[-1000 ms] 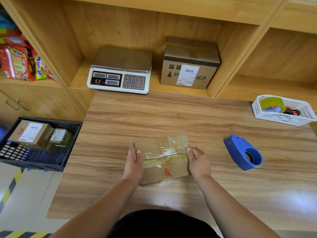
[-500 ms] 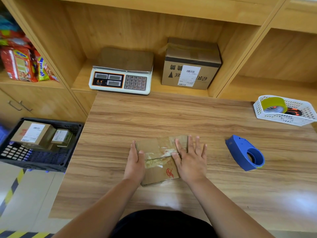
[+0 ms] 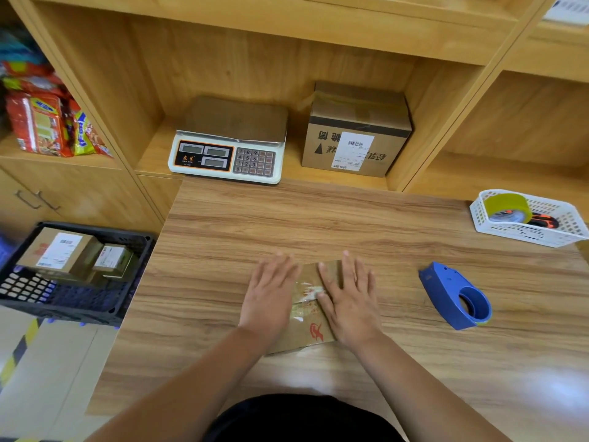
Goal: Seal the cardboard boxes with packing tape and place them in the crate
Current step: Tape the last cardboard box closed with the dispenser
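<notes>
On the far left shelf, bright snack packets (image 3: 41, 122) are stacked; below them, beside the counter (image 3: 350, 224), a black crate (image 3: 83, 309) is seen with a labelled box (image 3: 57, 250) and a smaller labelled box (image 3: 111, 258) lying inside it; a white scale (image 3: 229, 145) is set in the alcove behind the counter; near the counter's front edge, the left hand (image 3: 271, 295) is laid flat on the left part of a small cardboard box (image 3: 309, 311), its fingers straight and spread, gripping nothing; clear tape is seen across the box top between the hands, and a red mark is printed near its front; the right hand (image 3: 350, 301) is pressed flat on the right part, fingers likewise extended; a larger labelled carton (image 3: 357, 132) is stood to the right of the scale; a blue tape dispenser (image 3: 455, 298) is left lying on the counter, well apart from the hands; at the far right, a white basket (image 3: 522, 234) is placed, with a yellowish tape roll (image 3: 506, 207) held inside.
</notes>
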`<state>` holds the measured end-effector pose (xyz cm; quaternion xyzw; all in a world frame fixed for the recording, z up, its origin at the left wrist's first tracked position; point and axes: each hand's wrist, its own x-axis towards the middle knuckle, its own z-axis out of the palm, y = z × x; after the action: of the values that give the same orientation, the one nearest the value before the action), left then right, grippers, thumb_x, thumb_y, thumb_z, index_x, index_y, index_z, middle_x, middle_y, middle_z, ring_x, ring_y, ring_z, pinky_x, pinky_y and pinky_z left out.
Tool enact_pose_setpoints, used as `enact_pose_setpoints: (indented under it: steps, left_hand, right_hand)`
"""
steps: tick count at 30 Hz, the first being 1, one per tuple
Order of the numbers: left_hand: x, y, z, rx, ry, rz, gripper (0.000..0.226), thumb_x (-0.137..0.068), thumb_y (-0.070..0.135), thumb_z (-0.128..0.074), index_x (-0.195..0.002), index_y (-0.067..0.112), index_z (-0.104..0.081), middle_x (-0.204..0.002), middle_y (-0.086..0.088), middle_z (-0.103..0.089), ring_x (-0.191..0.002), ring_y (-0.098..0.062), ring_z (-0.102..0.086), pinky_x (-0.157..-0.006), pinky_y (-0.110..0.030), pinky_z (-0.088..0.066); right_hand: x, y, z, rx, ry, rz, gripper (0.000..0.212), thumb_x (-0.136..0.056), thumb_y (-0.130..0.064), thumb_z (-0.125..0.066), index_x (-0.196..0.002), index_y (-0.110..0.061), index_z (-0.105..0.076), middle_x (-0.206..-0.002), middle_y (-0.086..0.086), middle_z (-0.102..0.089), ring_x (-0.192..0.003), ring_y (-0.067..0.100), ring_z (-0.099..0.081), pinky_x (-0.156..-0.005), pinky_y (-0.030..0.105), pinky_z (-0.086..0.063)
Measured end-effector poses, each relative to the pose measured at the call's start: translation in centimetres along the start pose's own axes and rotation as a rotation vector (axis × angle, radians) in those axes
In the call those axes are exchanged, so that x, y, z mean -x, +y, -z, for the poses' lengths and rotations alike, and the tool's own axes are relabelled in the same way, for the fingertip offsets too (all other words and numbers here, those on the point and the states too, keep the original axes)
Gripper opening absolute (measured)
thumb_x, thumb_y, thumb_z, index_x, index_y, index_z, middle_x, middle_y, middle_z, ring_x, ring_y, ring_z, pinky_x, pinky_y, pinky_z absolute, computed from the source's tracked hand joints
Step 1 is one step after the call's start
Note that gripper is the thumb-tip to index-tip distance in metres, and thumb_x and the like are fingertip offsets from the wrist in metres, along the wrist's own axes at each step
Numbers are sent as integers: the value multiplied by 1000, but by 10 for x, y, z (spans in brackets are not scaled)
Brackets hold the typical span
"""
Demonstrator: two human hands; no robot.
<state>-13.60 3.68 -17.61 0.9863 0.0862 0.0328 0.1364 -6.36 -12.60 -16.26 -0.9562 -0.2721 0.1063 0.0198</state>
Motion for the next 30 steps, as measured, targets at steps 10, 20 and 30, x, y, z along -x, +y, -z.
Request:
enact_pose_setpoints:
  steps: [10, 20, 30]
  left_hand:
    - [-29, 5, -6, -133, -218, -198, 63, -93, 45, -21, -151, 27, -5, -159, 4, -6, -140, -15, -5, -109, -38, 6]
    - [-40, 6, -8, -134, -220, -203, 64, -88, 46, -6, -150, 32, 0, -152, 3, -15, -130, -21, -16, -100, -42, -13]
    - [-40, 4, -11, -117, -220, -217, 62, -90, 46, -7, -150, 32, 2, -158, 1, -6, -138, -21, -12, -110, -45, -4]
  right_hand:
    - [-11, -5, -12, 33, -22, -183, 61, -93, -57, -5, -148, -36, 10, -160, -1, 11, -143, 26, 22, -110, 54, 16]
    - [-1, -4, -10, -54, 58, -248, 68, -95, -57, -18, -152, -24, 2, -159, 16, -1, -144, 33, -13, -112, 55, -22]
    - [18, 11, -20, -211, 21, -298, 52, -98, -47, -15, -147, -43, 4, -161, -3, 0, -147, 19, 1, -116, 50, -14]
